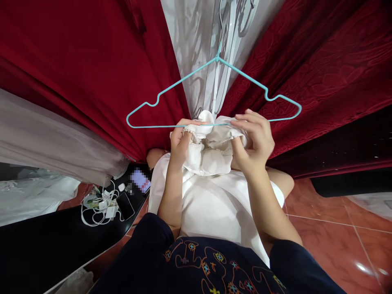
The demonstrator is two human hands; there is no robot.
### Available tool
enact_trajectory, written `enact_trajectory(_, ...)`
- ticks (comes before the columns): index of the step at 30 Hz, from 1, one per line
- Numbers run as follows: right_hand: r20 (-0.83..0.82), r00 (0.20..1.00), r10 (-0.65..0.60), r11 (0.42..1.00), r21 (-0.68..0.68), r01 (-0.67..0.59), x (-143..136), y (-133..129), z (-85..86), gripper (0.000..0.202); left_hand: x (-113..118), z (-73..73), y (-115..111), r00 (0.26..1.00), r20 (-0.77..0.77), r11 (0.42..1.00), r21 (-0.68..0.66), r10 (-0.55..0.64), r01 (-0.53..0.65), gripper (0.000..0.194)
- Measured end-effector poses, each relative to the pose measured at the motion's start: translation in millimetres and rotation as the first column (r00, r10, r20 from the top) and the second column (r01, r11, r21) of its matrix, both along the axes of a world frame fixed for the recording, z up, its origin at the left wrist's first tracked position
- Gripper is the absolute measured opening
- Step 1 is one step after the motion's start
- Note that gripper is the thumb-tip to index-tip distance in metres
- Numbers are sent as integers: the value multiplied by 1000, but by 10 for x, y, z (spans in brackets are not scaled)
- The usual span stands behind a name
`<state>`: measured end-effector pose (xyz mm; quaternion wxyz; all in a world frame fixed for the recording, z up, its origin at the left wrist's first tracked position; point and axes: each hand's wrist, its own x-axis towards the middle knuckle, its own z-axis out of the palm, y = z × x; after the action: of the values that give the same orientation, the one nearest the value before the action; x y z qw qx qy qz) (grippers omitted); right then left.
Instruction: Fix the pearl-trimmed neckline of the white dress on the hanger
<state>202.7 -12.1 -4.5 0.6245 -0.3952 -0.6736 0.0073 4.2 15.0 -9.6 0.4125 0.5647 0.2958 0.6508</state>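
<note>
The left hand is closing its thumb and fingers on the pearl-edged cloth of a white garment, the thumb pressing at the trim. The right hand is curling half open, its fingers spreading loosely and its thumb and fingers pinching the garment's other side. Whether either hand is also gripping the bar of the blue hanger cannot be told. The garment is bunching between the two hands, above the person's lap, and the hanger's bottom bar is crossing it. The hook is pointing up between two red curtains, with white cloth hanging behind. More white fabric is covering the lap; whether it belongs to the garment is unclear.

To the left, a black worktop is carrying a tangle of white cables near its far right end. A dark phone is lying just beside them, by the right edge, and a lit, blurred phone is lying nearer the far right corner. Red tiles are showing at the person's right.
</note>
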Motion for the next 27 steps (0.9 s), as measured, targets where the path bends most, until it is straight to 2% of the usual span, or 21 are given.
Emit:
enact_trajectory(4, 125, 992, 11, 985, -175, 11, -7, 152, -9, 26, -22, 4, -14, 999, -53, 1000, -2, -12, 12, 29)
enact_trajectory(7, 173, 985, 0, 984, -177, 31, 27, 191, -61, 22, -77, -38, 1, 991, -132, 999, 37, -11, 16, 31)
enact_trajectory(8, 174, 985, -19, 985, -163, 47, 41, 191, -73, 21, -107, -60, 9, 984, -179, 998, 63, 21, -10, 31)
enact_trajectory(10, 174, 984, -49, 988, -137, 74, 69, 183, -81, 19, -189, -107, 29, 940, -297, 983, 119, 167, -137, 27)
enact_trajectory(13, 180, 982, -57, 991, -108, 77, 117, 174, -58, 15, -364, -167, 65, 824, -393, 913, 160, 407, -375, 17)
enact_trajectory(17, 203, 978, -57, 992, -101, 79, 181, 201, -26, 16, -651, -173, 151, 807, -240, 840, 94, 540, -534, 11)
enact_trajectory(21, 175, 983, -61, 993, -87, 77, 196, 238, -45, 20, -892, -37, 233, 693, -86, 698, 106, 716, -708, 8)
enact_trajectory(23, 157, 986, -50, 994, -84, 64, 176, 246, -63, 20, -976, 67, 242, 682, -36, 681, 116, 730, -723, 7)
enact_trajectory(27, 137, 989, -56, 993, -92, 69, 139, 257, -88, 21, -1120, 245, 205, 702, 20, 699, 71, 712, -712, 12)
